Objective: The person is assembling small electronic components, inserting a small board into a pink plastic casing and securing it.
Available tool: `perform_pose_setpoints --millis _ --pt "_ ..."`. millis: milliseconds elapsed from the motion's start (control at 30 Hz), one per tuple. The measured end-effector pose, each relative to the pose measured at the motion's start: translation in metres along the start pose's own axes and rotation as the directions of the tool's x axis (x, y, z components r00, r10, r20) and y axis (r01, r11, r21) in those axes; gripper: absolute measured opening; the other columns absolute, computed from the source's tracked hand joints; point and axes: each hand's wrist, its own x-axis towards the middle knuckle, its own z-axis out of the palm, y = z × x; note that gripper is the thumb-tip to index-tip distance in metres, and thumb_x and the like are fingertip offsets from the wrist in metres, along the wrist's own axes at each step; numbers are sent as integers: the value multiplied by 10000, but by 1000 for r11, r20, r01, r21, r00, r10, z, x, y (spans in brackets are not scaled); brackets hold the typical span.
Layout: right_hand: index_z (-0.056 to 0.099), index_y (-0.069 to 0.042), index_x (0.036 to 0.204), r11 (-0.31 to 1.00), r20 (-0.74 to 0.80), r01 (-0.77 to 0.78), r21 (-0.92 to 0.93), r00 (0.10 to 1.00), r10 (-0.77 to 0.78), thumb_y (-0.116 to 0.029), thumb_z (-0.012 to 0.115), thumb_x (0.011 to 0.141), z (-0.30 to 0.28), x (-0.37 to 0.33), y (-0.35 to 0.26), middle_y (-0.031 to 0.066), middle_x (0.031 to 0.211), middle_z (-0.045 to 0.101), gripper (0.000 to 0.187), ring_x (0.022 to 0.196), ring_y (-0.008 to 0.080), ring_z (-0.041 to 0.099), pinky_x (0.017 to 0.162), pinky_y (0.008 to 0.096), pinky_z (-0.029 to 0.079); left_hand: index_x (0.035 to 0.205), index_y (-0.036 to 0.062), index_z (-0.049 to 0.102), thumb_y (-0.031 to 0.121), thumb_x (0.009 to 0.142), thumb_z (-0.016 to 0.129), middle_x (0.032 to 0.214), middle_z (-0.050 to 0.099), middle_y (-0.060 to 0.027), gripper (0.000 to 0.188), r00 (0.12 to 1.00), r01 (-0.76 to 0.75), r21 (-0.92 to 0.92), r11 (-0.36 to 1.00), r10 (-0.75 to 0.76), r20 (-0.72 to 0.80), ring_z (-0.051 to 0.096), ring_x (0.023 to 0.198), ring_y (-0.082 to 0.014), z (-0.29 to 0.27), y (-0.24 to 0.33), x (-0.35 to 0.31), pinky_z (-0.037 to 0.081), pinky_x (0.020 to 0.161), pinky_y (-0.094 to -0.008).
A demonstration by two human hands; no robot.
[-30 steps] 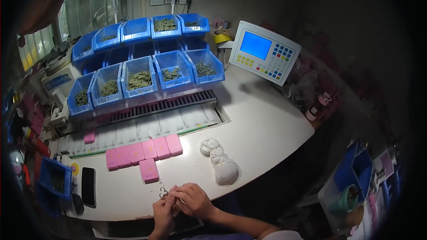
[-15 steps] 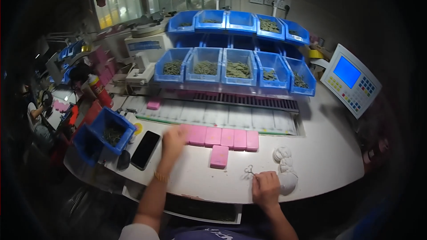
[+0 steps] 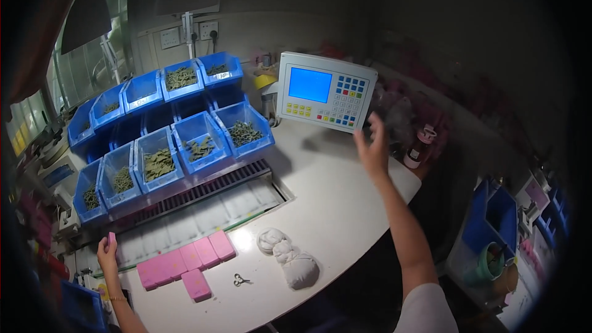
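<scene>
At the lower left, my left hand (image 3: 107, 258) grips a small pink block (image 3: 111, 240) above the table's left side. My right hand (image 3: 375, 154) is raised at the right, fingers apart and holding nothing. It is close to the lower right corner of a white control panel (image 3: 324, 115) with a lit blue screen and coloured keys; whether it touches the keypad I cannot tell. Several pink blocks (image 3: 182, 260) lie in a row, with a single pink block (image 3: 196, 285) below them. Small metal scissors (image 3: 241, 280) rest on the tabletop, right of that single block.
A white cloth bundle (image 3: 298, 269) lies on the white table (image 3: 333, 206). Behind, blue bins (image 3: 157, 159) hold greenish pieces in two tiers, above a dark slotted strip (image 3: 203, 190). A bottle (image 3: 419, 148) stands at the table's right end; beyond is a large blue bin (image 3: 490, 213).
The view has swung right. My right hand has let go of the scissors and risen to the control panel. My left hand, blurred before beside the row, now holds up a pink block.
</scene>
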Motion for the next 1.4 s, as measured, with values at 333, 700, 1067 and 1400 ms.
perform_pose_setpoints --millis 333,700,1067,1400 --pt "266 65 1459 800 203 -212 561 972 115 -229 664 923 46 73 65 237 1410 468 729 1295 308 487 1083 390 388 1263 26 561 233 965 618 1020 602 15 367 981 160 -346 925 -109 162 553 855 -51 12 69 -126 445 724 -210" --pt "206 -9 1524 998 -63 58 15 996 -57 -199 574 994 26 -2 7 262 1460 398 672 1316 372 455 1100 433 364 1178 -7 614 127 883 727 1037 691 -109 344 991 69 -193 979 -45 129 658 886 -130 80 111 -148 532 771 -254" --pt "666 -47 1045 955 666 202 217 684 -296 -186 737 795 10 -260 -187 102 989 615 294 971 291 557 851 433 439 1149 27 587 372 804 720 1093 615 -218 506 956 -201 724 660 292 -1 561 1051 -380 170 113 -102 462 901 -484" --pt "686 -50 884 924 663 -26 383 704 -255 -87 738 799 24 -283 -183 76 885 638 107 862 264 585 754 366 468 1173 -17 644 278 854 734 1162 615 -165 443 911 -384 422 821 262 319 569 1015 -298 88 147 -233 469 865 -423"
